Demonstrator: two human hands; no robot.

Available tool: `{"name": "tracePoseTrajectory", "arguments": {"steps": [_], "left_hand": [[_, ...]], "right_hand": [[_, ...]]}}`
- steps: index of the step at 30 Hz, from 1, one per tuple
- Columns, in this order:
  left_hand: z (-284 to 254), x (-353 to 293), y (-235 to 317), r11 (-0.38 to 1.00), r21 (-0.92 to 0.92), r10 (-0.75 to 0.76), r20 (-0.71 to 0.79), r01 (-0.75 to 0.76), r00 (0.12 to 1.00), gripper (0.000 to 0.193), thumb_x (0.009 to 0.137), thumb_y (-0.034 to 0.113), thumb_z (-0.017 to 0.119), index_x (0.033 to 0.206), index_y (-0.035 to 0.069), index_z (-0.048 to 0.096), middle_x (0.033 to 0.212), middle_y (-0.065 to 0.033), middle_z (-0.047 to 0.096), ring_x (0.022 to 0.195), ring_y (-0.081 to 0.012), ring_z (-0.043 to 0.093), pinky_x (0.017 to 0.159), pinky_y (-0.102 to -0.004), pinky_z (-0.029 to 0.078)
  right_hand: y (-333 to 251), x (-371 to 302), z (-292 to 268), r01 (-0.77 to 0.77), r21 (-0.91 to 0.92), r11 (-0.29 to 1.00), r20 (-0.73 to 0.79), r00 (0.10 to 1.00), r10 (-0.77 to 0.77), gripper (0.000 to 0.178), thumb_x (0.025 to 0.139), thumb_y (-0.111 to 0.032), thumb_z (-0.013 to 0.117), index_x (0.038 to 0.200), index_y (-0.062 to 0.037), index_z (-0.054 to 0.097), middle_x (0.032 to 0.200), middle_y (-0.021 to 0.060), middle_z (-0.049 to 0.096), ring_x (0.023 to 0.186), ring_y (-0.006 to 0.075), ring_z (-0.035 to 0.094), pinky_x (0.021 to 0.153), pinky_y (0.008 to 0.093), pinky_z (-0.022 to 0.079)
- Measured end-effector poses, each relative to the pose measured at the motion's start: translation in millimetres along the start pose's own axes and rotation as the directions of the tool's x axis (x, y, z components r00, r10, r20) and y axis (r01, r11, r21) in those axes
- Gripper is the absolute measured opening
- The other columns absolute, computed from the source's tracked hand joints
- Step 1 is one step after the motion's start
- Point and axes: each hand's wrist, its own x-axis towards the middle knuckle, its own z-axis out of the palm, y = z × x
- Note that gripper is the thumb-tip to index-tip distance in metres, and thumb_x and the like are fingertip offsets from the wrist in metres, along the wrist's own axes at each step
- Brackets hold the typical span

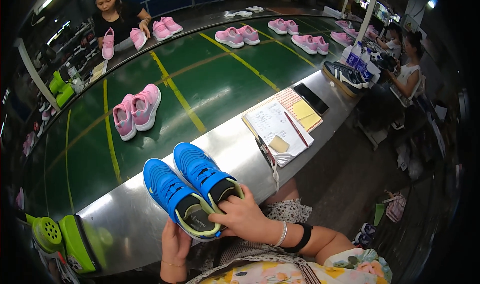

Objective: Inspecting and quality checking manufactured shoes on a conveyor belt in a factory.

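A pair of blue sneakers (165, 186) with straps and lime-green linings rests side by side at the metal edge, toes pointing away from me. My left hand (176, 246) is closed round the heel of the left sneaker from below. At the collars of both shoes is my right hand (244, 216), its fingers curled over the heel of the right sneaker (200, 166) and reaching toward the opening of the left one. Some fingertips are hidden inside the shoes. The dark insole (199, 220) of the left sneaker shows.
A green conveyor belt (200, 84) with yellow lines carries pairs of pink sneakers (137, 111). On the metal ledge lie a notebook (275, 126), a phone (311, 99), dark sneakers (345, 76) and bottles (354, 56). A lime-green device (75, 244) stands left. A co-worker (117, 19) handles pink sneakers opposite.
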Motion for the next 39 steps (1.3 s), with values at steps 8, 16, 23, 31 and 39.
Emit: {"name": "tracePoseTrajectory", "arguments": {"steps": [8, 16, 23, 31, 39], "left_hand": [[-6, -9, -8, 0.998, -0.038, -0.052, -0.012, 0.052, 0.999, 0.055, 0.095, 0.038, 0.048, 0.137, 0.005, 0.037, 0.136, -0.0125, 0.046, 0.123, -0.0274, 0.046, 0.104, -0.0454, 0.035], [9, -24, -18, 0.983, 0.073, -0.171, 0.069, 0.166, 0.983, 0.079, 0.075, 0.036, 0.074, 0.137, 0.009, 0.034, 0.134, -0.0091, 0.047, 0.120, -0.0274, 0.049, 0.101, -0.0514, 0.039], [13, -25, -20, 0.986, -0.058, -0.157, -0.019, 0.156, 0.987, 0.071, 0.072, 0.018, 0.078, 0.130, 0.006, 0.039, 0.123, -0.0097, 0.054, 0.110, -0.0255, 0.056, 0.095, -0.0476, 0.046], [21, -30, -24, 0.998, -0.012, -0.063, -0.079, 0.062, 0.995, 0.064, 0.077, 0.024, 0.074, 0.129, 0.006, 0.041, 0.121, -0.0096, 0.056, 0.108, -0.0252, 0.057, 0.093, -0.0473, 0.047], [15, -37, -29, 0.999, 0.013, -0.050, -0.141, 0.052, 0.989, 0.054, 0.082, 0.027, 0.070, 0.125, 0.005, 0.044, 0.119, -0.0087, 0.058, 0.106, -0.0224, 0.058, 0.090, -0.0415, 0.050]], "right_hand": [[-5, 7, 0, -0.077, 0.043, 0.996, -0.044, 0.996, 0.079, 0.043, 0.059, -0.038, 0.077, 0.097, -0.0267, 0.061, 0.086, -0.0035, 0.051, 0.088, 0.0178, 0.054, 0.093, 0.0536, 0.029], [-4, 11, -6, -0.119, 0.050, 0.992, -0.056, 0.991, 0.121, 0.048, 0.059, -0.038, 0.077, 0.103, -0.0269, 0.060, 0.083, -0.0035, 0.050, 0.087, 0.0182, 0.053, 0.089, 0.0524, 0.030], [-8, 12, -6, -0.140, 0.046, 0.989, -0.034, 0.989, 0.141, 0.047, 0.060, -0.037, 0.076, 0.104, -0.0264, 0.060, 0.083, -0.0032, 0.050, 0.087, 0.0187, 0.053, 0.090, 0.0536, 0.030], [-6, 14, -8, -0.139, 0.067, 0.988, -0.068, 0.987, 0.143, 0.045, 0.063, -0.040, 0.074, 0.103, -0.0249, 0.060, 0.082, -0.0028, 0.050, 0.086, 0.0185, 0.053, 0.088, 0.0508, 0.030], [-10, 18, -9, -0.151, 0.074, 0.986, -0.076, 0.985, 0.156, 0.045, 0.066, -0.045, 0.071, 0.104, -0.0236, 0.060, 0.080, -0.0027, 0.050, 0.083, 0.0175, 0.053, 0.087, 0.0494, 0.031]]}}
